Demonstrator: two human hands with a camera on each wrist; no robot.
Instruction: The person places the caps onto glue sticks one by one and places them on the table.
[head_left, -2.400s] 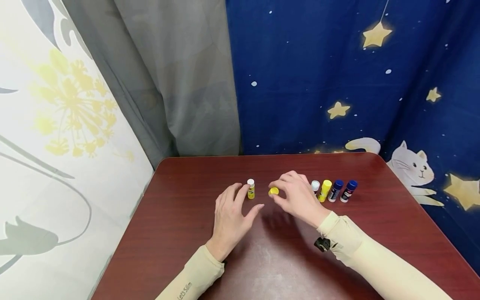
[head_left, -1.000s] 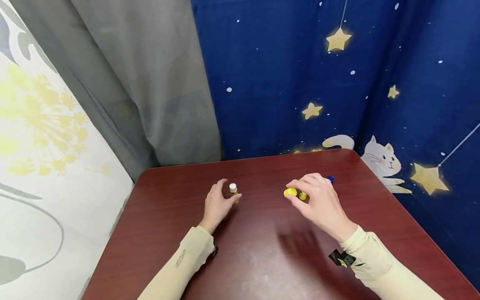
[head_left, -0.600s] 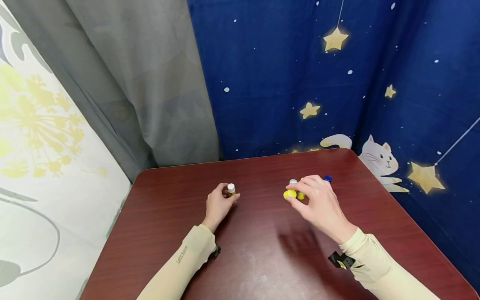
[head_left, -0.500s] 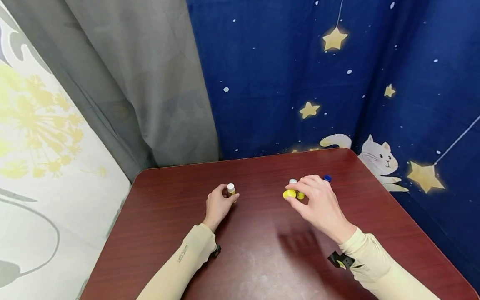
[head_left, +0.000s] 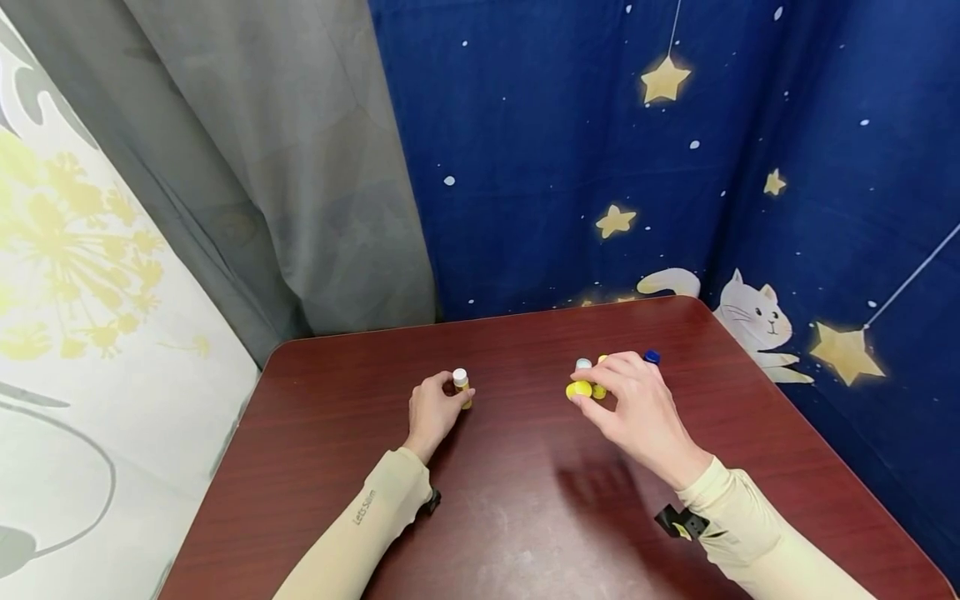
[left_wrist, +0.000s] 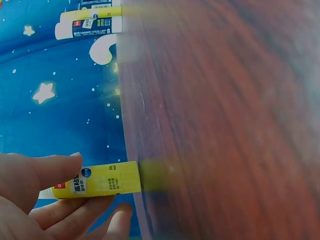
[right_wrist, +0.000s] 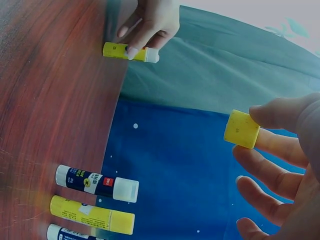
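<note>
My left hand [head_left: 431, 415] grips an uncapped yellow glue stick [left_wrist: 105, 179] between thumb and fingers. The stick stands upright on the table, its white top [head_left: 460, 377] showing above the hand in the head view. Farther right, my right hand [head_left: 641, 412] pinches a small yellow cap [right_wrist: 242, 129] by thumb and fingertips, held up off the table. Behind that hand stands a row of capped glue sticks: a dark blue one with a clear whitish cap [right_wrist: 97, 182], a yellow one [right_wrist: 92, 214], and a dark blue one [right_wrist: 65, 233] cut off by the frame. The right hand partly hides the row in the head view.
The reddish-brown wooden table [head_left: 495, 500] has rounded far corners. Beyond its far edge hang a grey curtain [head_left: 300, 167] and a blue curtain [head_left: 525, 167] printed with stars. A dark blue cap [head_left: 652, 357] shows past the right hand.
The left hand, earlier spread beside the glue stick, has closed around it. Holding the yellow cap, the right hand has moved right, away from the stick. The head view has turned rightward.
</note>
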